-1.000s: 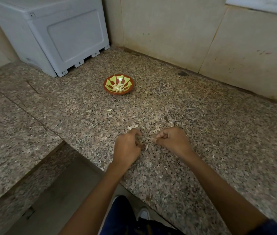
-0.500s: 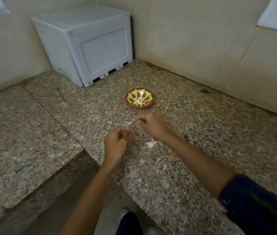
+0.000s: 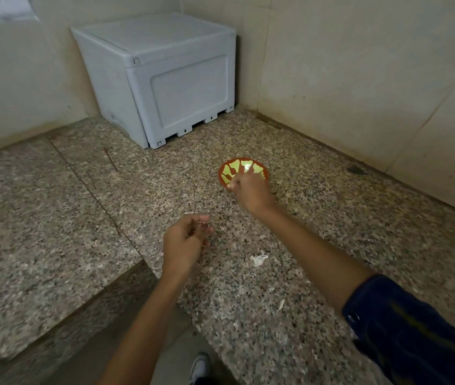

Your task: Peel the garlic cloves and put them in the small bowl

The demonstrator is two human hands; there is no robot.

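1. Head view, hidden or unclear: the right hand (image 3: 251, 191) reaches over the near rim of the small bowl (image 3: 230, 169) and covers its near half, so whatever lies inside cannot be made out. Its fingers are curled together and blurred; a pale speck shows at the fingertips, but I cannot tell whether it is a garlic clove or whether anything is pinched there.
2. The left hand (image 3: 186, 241) hovers nearer the body and to the left of the right hand, well short of the bowl, fingers loosely curled. Something thin seems to sit at the fingertips; too small to name.
3. The right forearm ends in a dark blue sleeve (image 3: 415, 329), cut off by the frame's edge.
4. Counted: one bowl, two hands, one white scrap of peel (image 3: 258, 259) on the granite counter (image 3: 360, 232) between the forearms, one smaller sliver (image 3: 281, 304) closer in, below the right forearm.
5. One grey plastic box (image 3: 170, 79) stands in the corner, beyond both hands.
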